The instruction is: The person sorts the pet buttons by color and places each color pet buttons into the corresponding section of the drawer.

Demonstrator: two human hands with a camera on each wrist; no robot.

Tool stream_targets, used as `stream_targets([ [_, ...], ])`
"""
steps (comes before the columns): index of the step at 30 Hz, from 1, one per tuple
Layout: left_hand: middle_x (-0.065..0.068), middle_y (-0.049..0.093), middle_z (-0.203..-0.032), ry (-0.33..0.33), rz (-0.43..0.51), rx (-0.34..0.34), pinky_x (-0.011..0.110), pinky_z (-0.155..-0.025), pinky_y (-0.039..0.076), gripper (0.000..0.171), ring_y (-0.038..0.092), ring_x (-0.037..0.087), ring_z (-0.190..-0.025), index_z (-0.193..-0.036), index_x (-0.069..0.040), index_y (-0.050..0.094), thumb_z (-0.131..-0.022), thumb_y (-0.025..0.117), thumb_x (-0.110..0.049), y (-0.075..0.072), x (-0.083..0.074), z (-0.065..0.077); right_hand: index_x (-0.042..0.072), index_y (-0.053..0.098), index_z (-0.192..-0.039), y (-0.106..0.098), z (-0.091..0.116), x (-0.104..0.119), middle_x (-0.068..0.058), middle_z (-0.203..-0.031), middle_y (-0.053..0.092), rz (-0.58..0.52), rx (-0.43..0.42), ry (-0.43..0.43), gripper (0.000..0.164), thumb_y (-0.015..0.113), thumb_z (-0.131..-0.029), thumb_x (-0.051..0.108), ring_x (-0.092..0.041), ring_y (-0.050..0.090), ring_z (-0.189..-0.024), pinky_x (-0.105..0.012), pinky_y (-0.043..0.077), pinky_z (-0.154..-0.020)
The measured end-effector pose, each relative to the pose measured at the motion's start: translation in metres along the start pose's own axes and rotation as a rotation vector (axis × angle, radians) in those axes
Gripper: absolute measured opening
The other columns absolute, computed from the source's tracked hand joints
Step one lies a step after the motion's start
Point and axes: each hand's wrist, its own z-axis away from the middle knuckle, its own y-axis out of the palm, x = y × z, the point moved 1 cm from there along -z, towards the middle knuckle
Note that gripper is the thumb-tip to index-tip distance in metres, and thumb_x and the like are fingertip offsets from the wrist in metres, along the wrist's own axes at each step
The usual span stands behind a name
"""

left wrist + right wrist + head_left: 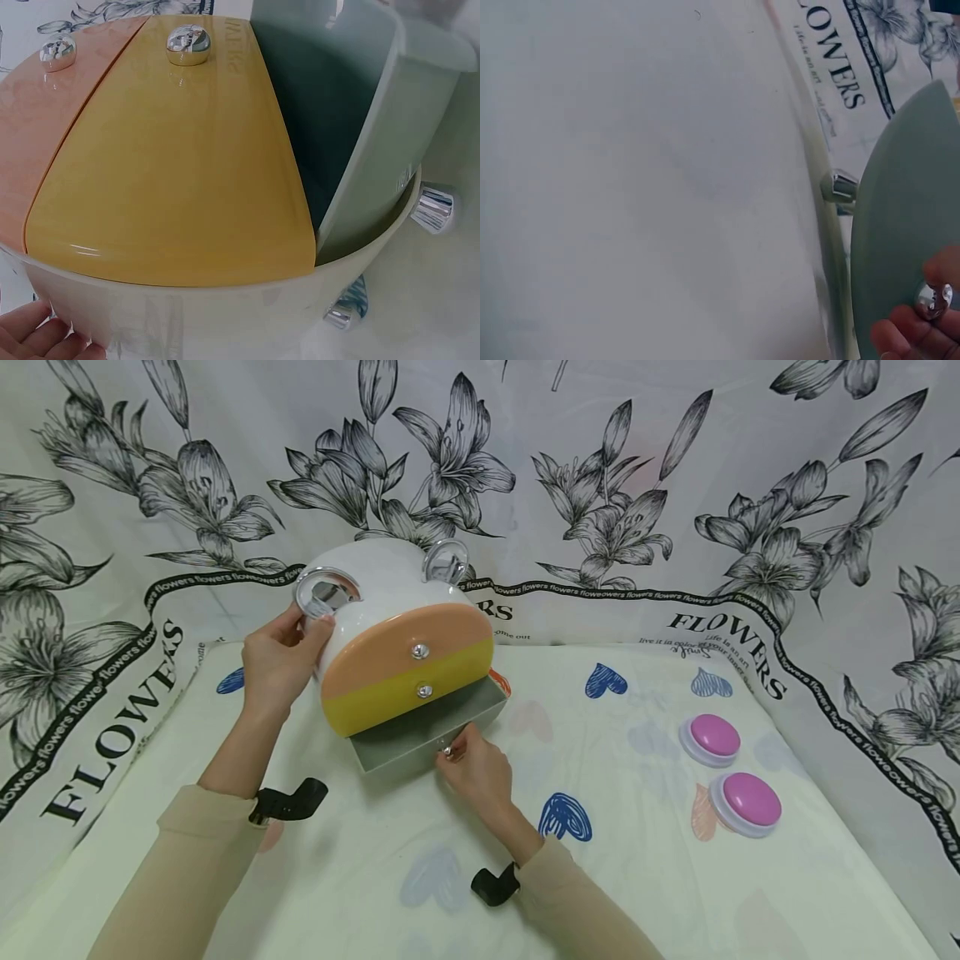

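Note:
A white, round-bodied drawer box [375, 568] shaped like an alarm clock stands on the cloth, with two chrome bells on top. Its front has an orange drawer [375, 660], a yellow drawer [375, 700] and, lowest, a grey-green drawer [401, 760] pulled out. My left hand [277, 660] holds the box at its left side, by the chrome bell [326, 593]; in the left wrist view its fingers [45, 337] touch the white wall. My right hand [480, 768] pinches the green drawer's silver knob [933, 300]. The green drawer's floor is partly hidden.
Two pink-topped push buttons with pale bases lie at the right: a far button [715, 735] and a nearer button [752, 799]. Heart-printed cloth [622, 893] covers the surface. A flower-printed curtain [600, 510] hangs behind. Short chrome feet [433, 210] show under the box.

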Motion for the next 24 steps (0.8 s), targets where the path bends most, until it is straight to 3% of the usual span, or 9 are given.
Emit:
stream_targets([
  [10, 0.001, 0.050, -0.136, 0.021, 0.000, 0.001, 0.027, -0.091, 0.048, 0.063, 0.049, 0.013, -0.113, -0.138, -0.026, 0.043, -0.083, 0.058, -0.053, 0.000, 0.002, -0.001, 0.017, 0.053, -0.076, -0.005, 0.012, -0.005, 0.006, -0.068, 0.066, -0.006, -0.028, -0.041, 0.021, 0.072, -0.074, 0.025, -0.009, 0.058, -0.055, -0.016, 0.034, -0.042],
  [24, 0.001, 0.050, -0.135, 0.011, 0.007, -0.005, 0.024, -0.088, 0.049, 0.062, 0.050, 0.012, -0.110, -0.137, -0.026, 0.044, -0.083, 0.058, -0.052, 0.000, 0.001, 0.000, 0.016, 0.054, -0.076, -0.012, 0.027, -0.010, 0.006, -0.066, 0.064, -0.015, -0.051, -0.072, 0.020, 0.073, -0.073, 0.021, -0.005, 0.055, -0.052, -0.015, 0.034, -0.041],
])
